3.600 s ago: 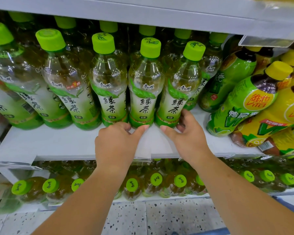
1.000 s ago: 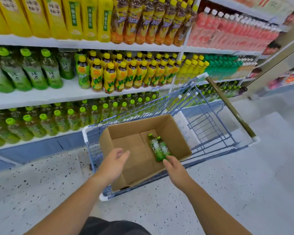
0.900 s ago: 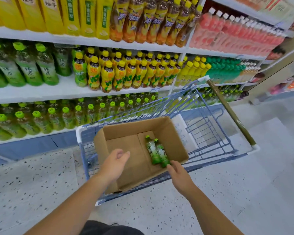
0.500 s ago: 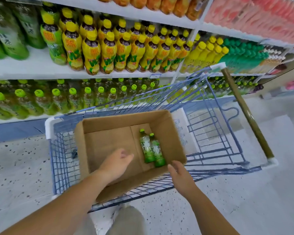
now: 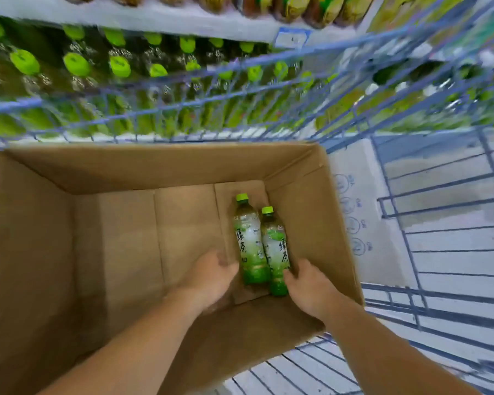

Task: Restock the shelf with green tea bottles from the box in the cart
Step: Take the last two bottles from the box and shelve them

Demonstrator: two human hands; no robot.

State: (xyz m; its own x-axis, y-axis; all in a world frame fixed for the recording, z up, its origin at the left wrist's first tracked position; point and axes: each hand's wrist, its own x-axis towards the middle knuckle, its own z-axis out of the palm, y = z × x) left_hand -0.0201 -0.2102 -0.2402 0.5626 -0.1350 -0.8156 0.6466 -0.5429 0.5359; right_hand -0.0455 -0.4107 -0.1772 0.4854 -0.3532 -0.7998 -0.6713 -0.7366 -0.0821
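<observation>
1. Store shelving fills the background: a white shelf (image 5: 154, 22) runs across the top, and under it stand rows of green-capped bottles (image 5: 76, 64), smeared by motion blur and seen partly through the blue wire cart (image 5: 439, 297).
2. Bottles on the upper shelf are cut off by the top edge, so only their yellow and brown bottoms show. A small tag (image 5: 293, 38) on the shelf edge is too blurred to read.
3. An open cardboard box (image 5: 126, 166) sits in the cart, its left and near walls running out of view.
4. Beside the box on the right lies a white panel (image 5: 354, 223) with blue round marks and small print that cannot be read.
5. Two green tea bottles (image 5: 250, 243) lie side by side and touching on the box floor at the right, caps pointing away. Each label carries the green characters 绿茶.
6. The left hand (image 5: 211, 277) is inside the box, fingers loosely curved and holding nothing, its tips just beside the left bottle's base.
7. The right hand (image 5: 308, 286) reaches the right bottle's base, fingertips against it. Whether they grip it cannot be told.
</observation>
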